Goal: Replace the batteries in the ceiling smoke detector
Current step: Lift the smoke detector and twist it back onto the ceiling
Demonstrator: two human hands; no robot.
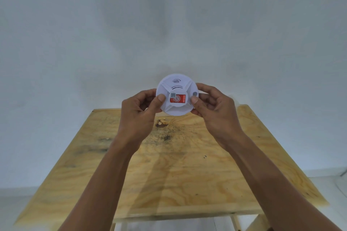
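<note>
A round white smoke detector (177, 86) with a red label and a small grey button on its face is held up in front of me, its face turned toward the camera. My left hand (139, 112) grips its left rim, thumb on the front. My right hand (214, 108) grips the right rim, thumb pressed next to the label. The detector's back side is hidden. No batteries are in view.
A plywood tabletop (169, 165) with dark stains and a knot lies below the hands, its wooden legs (249, 221) showing at the lower right. A plain white wall (169, 24) fills the background. White floor shows on both sides.
</note>
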